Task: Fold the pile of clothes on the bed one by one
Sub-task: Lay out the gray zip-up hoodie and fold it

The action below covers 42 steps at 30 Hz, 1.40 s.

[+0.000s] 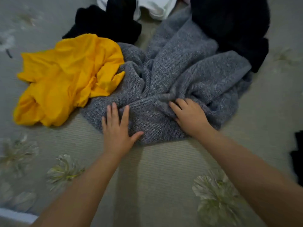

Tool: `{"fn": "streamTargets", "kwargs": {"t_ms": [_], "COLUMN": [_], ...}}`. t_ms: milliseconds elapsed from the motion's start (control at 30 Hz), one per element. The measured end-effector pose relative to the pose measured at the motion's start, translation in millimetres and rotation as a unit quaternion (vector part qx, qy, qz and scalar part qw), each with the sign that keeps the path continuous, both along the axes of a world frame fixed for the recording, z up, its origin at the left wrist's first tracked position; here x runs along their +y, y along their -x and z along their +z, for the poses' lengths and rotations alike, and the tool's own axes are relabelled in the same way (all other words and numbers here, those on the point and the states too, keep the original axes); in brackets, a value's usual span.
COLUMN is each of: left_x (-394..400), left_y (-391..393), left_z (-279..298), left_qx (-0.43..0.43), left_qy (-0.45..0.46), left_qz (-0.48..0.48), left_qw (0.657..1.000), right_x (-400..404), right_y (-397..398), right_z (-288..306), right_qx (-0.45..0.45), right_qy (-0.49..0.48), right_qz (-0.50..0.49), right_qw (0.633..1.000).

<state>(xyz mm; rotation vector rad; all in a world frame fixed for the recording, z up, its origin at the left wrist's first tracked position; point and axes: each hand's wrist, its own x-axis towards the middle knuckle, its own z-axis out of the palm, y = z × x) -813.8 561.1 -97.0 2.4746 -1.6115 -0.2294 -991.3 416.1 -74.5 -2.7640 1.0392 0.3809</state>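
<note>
Rumpled clothes pile (172, 68) — on bed (155, 169)

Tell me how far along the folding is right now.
Nothing in view looks folded yet. In hand: the left hand lies flat on the crumpled grey knit, and the right hand grips a bunch of it. Left: the yellow garment, the black clothes and the white piece, all crumpled.

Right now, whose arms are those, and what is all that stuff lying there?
The arms belong to a person wearing a camera on their head, so you see what they see, looking down at a bed with a flowered cover. On it lie crumpled clothes: a grey knit, a yellow garment, two black garments and something white. The left hand lies flat on the grey knit. The right hand has its fingers curled into the knit's folds.
</note>
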Motion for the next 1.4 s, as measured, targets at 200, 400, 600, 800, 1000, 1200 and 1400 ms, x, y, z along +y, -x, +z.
{"fn": "streamTargets", "kwargs": {"t_ms": [200,400,600,800,1000,1200,1400], "left_x": [-19.0,37.6,114.2,162.7,148.7,22.9,9.3], "left_y": [-19.9,4.1,-14.3,-17.3,-60.2,-58.8,-56.4], "left_z": [9.4,43.2,71.0,80.3,83.6,138.5,111.5], "left_qx": [0.052,0.060,0.125,0.144,0.104,0.129,0.086], "left_qy": [-0.089,-0.103,-0.100,-0.263,-0.130,0.164,0.038], "left_qz": [-0.070,-0.257,-0.170,-0.292,-0.132,-0.132,-0.090], "left_qw": [0.992,0.959,0.972,0.908,0.977,0.969,0.991], "right_x": [39.9,107.6,185.2,217.4,158.0,40.0,38.4], "right_y": [19.3,71.6,88.3,83.1,82.3,99.3,65.4], "right_z": [19.0,65.4,100.8,114.4,155.6,147.8,137.3], "right_qx": [-0.110,-0.074,-0.036,0.129,-0.078,-0.176,-0.114], "right_qy": [0.044,0.044,-0.030,-0.193,-0.224,-0.031,0.061], "right_qz": [-0.033,-0.043,0.016,0.001,-0.162,-0.529,-0.469], "right_qw": [0.992,0.995,0.999,0.973,0.958,0.830,0.874]}}
